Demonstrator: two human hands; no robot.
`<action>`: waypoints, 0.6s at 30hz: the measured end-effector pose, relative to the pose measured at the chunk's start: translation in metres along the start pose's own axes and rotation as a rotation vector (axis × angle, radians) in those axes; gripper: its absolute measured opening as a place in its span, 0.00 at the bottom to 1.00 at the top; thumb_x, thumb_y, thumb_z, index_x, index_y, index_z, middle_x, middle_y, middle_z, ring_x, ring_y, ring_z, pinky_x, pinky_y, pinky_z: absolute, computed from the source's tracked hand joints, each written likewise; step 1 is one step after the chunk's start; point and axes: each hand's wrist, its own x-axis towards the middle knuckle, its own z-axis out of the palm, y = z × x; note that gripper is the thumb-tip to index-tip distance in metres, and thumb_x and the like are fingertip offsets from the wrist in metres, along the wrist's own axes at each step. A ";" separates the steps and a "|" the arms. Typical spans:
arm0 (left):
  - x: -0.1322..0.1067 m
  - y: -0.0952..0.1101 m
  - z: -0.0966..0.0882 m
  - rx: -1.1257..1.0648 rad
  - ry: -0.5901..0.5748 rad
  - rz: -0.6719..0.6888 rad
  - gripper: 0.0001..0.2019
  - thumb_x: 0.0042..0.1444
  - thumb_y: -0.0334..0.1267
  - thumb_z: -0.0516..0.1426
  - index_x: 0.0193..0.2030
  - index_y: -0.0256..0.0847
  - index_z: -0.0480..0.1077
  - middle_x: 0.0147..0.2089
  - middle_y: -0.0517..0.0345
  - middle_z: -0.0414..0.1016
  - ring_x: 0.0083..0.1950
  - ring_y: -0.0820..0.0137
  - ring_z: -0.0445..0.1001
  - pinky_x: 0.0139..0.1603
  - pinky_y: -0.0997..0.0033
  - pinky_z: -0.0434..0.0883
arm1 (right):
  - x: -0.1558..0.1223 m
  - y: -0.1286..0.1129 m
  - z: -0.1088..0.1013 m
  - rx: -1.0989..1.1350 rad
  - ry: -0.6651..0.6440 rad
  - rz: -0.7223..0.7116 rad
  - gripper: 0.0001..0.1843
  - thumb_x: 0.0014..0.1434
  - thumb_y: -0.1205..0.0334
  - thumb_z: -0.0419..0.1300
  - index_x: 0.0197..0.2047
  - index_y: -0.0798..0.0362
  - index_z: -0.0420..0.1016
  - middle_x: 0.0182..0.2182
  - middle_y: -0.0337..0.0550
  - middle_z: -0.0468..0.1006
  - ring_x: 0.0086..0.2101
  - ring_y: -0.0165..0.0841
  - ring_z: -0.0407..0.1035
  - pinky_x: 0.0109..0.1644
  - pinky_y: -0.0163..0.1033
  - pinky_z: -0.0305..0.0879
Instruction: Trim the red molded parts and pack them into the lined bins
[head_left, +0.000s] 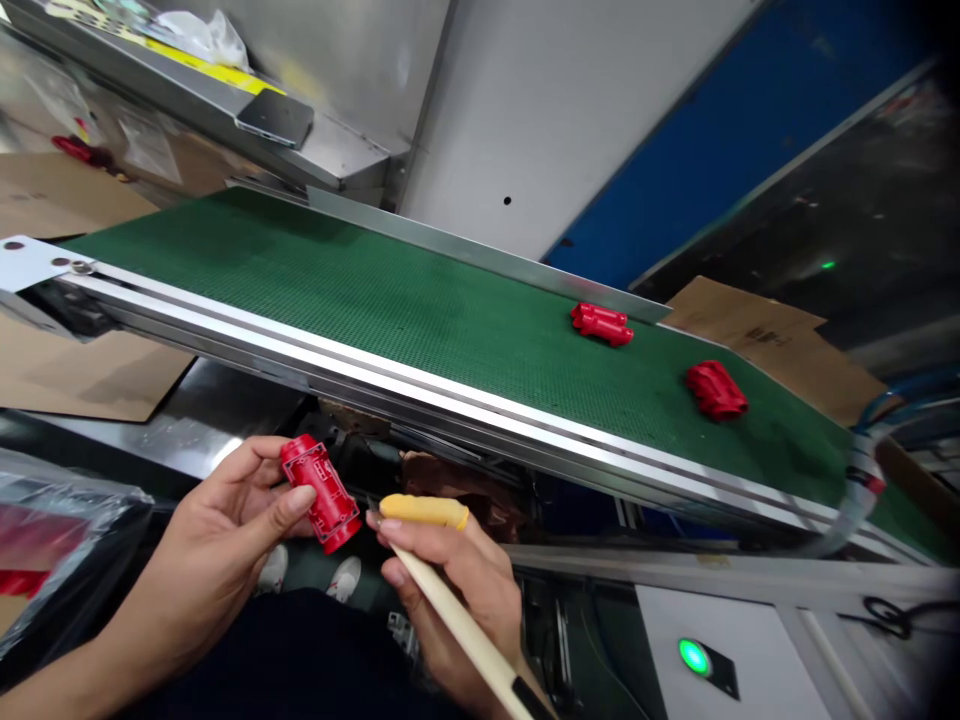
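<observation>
My left hand [217, 535] is closed on a small red plastic part [321, 492], thumb on its side, holding it below the belt's near edge. My right hand [457, 590] grips a cream-handled trimming knife [457, 625]; its forefinger wears a yellow finger cot [424, 511] and points at the red part. Two more red parts lie on the green conveyor belt [360, 290]: one pair [601, 323] near the far rail, another [716, 389] further right.
The belt's metal frame [390, 385] runs diagonally across in front of me. A phone [274, 118] lies on a steel ledge at the back left. Cardboard sheets [82, 370] lie on the left, a plastic bag [52, 540] at lower left, and a green lit button [694, 657] at lower right.
</observation>
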 end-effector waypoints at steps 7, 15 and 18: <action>0.001 0.005 0.005 -0.048 0.020 0.011 0.18 0.52 0.40 0.74 0.46 0.47 0.73 0.38 0.61 0.82 0.38 0.71 0.80 0.40 0.80 0.81 | -0.004 0.010 0.018 0.049 0.087 -0.169 0.20 0.65 0.75 0.64 0.59 0.56 0.79 0.50 0.54 0.80 0.46 0.39 0.76 0.49 0.42 0.78; -0.001 0.005 0.005 -0.057 0.027 -0.004 0.18 0.53 0.42 0.73 0.46 0.47 0.72 0.39 0.61 0.81 0.40 0.71 0.80 0.42 0.80 0.80 | -0.004 0.007 0.019 0.065 0.092 -0.123 0.23 0.63 0.76 0.65 0.59 0.52 0.79 0.50 0.52 0.81 0.45 0.40 0.77 0.48 0.43 0.78; -0.002 0.004 0.004 -0.054 0.029 0.020 0.18 0.54 0.42 0.73 0.46 0.46 0.72 0.39 0.61 0.81 0.39 0.72 0.79 0.40 0.82 0.79 | -0.006 0.006 0.020 0.052 0.100 -0.096 0.22 0.63 0.75 0.64 0.59 0.51 0.79 0.51 0.51 0.81 0.46 0.39 0.77 0.50 0.41 0.77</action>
